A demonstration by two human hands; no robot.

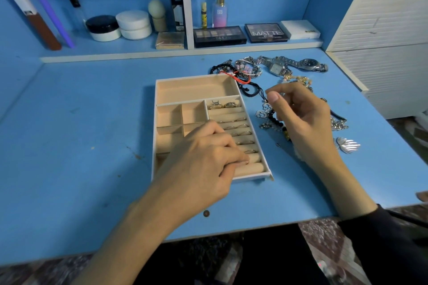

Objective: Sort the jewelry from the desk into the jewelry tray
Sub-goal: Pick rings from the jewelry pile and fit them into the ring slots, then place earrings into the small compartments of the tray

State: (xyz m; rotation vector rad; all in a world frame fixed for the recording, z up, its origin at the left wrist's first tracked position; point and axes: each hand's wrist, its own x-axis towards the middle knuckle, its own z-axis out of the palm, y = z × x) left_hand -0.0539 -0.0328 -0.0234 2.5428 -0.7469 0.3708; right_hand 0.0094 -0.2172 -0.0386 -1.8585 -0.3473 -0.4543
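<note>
Left hand [203, 157] rests on tray [194, 89], right hand [301, 118] over jewelry [247, 68].

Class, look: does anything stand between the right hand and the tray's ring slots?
Partly. The left hand lies over the nearer ring slots of the tray; the farther slots and the long back compartment lie open to the right hand.

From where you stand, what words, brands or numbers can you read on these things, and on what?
"MATTE": lid of the right eyeshadow palette; the smaller line under it is blurred.
"SB": perhaps, on the pink perfume bottle.
Left eyeshadow palette, black box, round watch dial: too small to read.
</note>
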